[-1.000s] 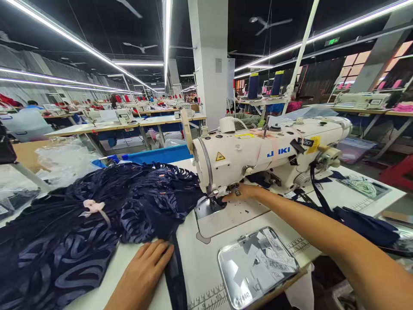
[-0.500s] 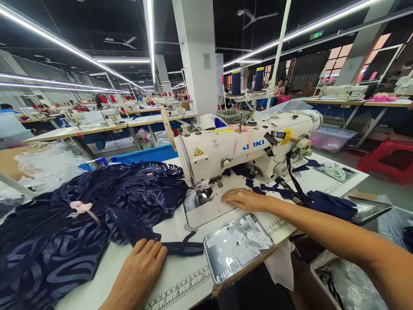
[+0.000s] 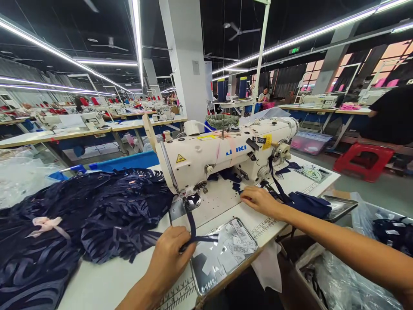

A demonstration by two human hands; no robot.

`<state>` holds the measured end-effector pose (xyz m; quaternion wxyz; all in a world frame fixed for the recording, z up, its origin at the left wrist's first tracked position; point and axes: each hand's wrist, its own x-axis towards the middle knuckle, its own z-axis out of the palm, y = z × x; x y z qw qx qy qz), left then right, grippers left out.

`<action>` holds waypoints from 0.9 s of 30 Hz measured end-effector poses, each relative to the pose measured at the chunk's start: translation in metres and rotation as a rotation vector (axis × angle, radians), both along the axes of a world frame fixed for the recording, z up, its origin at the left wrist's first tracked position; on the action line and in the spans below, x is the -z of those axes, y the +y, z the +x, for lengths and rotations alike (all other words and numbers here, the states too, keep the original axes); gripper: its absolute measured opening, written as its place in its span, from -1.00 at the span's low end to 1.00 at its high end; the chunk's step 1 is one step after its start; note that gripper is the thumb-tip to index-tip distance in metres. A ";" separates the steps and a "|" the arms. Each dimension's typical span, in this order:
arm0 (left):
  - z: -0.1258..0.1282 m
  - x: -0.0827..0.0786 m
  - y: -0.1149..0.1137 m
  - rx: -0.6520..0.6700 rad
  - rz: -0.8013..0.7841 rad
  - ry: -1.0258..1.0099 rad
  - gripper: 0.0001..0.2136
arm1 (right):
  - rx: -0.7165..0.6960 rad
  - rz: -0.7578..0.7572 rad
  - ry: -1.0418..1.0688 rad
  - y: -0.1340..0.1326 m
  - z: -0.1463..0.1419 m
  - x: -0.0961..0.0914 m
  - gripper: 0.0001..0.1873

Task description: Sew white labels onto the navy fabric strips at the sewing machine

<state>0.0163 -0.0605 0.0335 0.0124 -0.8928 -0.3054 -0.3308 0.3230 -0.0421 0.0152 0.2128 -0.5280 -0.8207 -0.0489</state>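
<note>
My left hand (image 3: pixel 172 249) pinches a navy fabric strap (image 3: pixel 192 224) near the front of the table. One end of that strap runs up to the needle area of the white sewing machine (image 3: pixel 206 150); another length lies over a metal tray (image 3: pixel 203 254) of white labels (image 3: pixel 237 245). Over on the machine bed, my right hand (image 3: pixel 263 202) has its fingers drawn together at small navy fabric scraps (image 3: pixel 237 187). What its fingertips hold, if anything, is hidden. A heap of navy patterned garments (image 3: pixel 119 206) with a pale pink bow (image 3: pixel 47 226) lies left of my left hand.
A second metal tray (image 3: pixel 343 206) juts out at the table's right edge beside navy cloth (image 3: pixel 309 204). Below stands a box with clear plastic bags (image 3: pixel 351 275). A red stool (image 3: pixel 363 161) and a person in dark clothing (image 3: pixel 393 112) are at the right.
My left hand has lifted and moved right with the strap, which now reaches up to the needle area. My right hand has shifted from beside the needle plate to the navy scraps. The view has turned right.
</note>
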 end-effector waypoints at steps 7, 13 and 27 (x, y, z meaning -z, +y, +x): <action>0.031 0.012 0.028 -0.054 -0.323 -0.043 -0.65 | 0.313 -0.072 -0.401 0.049 -0.034 -0.006 -0.80; 0.035 0.027 0.040 -0.070 -0.242 0.050 -0.75 | 0.317 -0.037 -0.400 0.051 -0.049 -0.006 -0.75; 0.000 0.018 0.030 -0.071 -0.105 0.412 -0.84 | -0.216 -0.156 0.157 0.064 -0.091 0.017 -0.88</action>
